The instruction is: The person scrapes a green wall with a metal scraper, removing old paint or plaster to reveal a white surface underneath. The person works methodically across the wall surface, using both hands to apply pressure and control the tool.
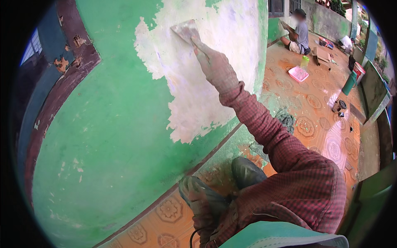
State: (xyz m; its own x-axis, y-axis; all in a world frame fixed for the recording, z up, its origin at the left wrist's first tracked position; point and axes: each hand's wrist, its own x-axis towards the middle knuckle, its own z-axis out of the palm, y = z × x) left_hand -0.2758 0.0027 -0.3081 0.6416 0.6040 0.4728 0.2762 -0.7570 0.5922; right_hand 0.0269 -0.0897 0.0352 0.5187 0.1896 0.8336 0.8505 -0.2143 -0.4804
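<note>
My right hand (214, 63), in a dusty long sleeve, reaches up and grips a putty knife (187, 31). The broad blade lies against a whitish bare patch (211, 105) on the wall. Ragged green paint (118, 117) borders this patch. Low down, my left hand (198, 195) rests at my bent knee; it is dim and its fingers cannot be made out. Peeled green paint scraps (285, 119) lie on the floor along the wall's foot.
A brown door frame (68, 73) with flaked paint edges the wall at left. On the tiled floor (307, 125) stand a pink basin (298, 73), an open cardboard box (321, 57), a green cylinder (349, 83) and a bucket (359, 71). Another person (299, 34) sits by the far wall.
</note>
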